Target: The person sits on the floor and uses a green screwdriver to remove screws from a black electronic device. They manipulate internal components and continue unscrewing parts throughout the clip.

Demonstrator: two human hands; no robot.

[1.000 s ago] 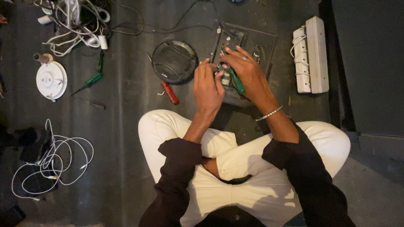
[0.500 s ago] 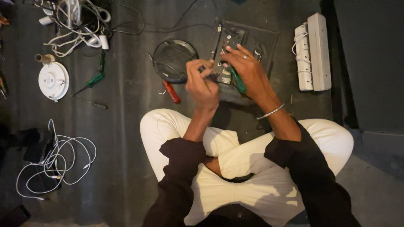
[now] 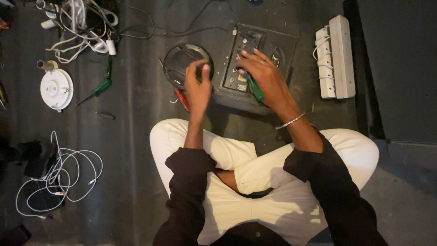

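I sit cross-legged on a dark floor in front of a dark box-shaped device (image 3: pixel 283 45) whose control panel (image 3: pixel 242 50) faces up. My right hand (image 3: pixel 267 75) rests on that panel, shut on a green-handled screwdriver (image 3: pixel 256 92). My left hand (image 3: pixel 198 89) hovers over the right edge of a round black ring-shaped part (image 3: pixel 175 61) lying left of the box. Its fingers are curled and pinched together, and I cannot see whether something small sits between them. A red-handled screwdriver (image 3: pixel 182 99) lies on the floor just under that hand.
A white power strip with wound cord (image 3: pixel 336 54) lies right of the box. On the left are a green-handled screwdriver (image 3: pixel 98 90), a thin dark tool (image 3: pixel 104 115), a white round fixture (image 3: pixel 55 89), tangled cables (image 3: pixel 82 27) and a white cable coil (image 3: pixel 61 177).
My left hand has left the panel and moved left over the round black part, with its fingers pinched. The right hand stays on the panel with the green screwdriver.
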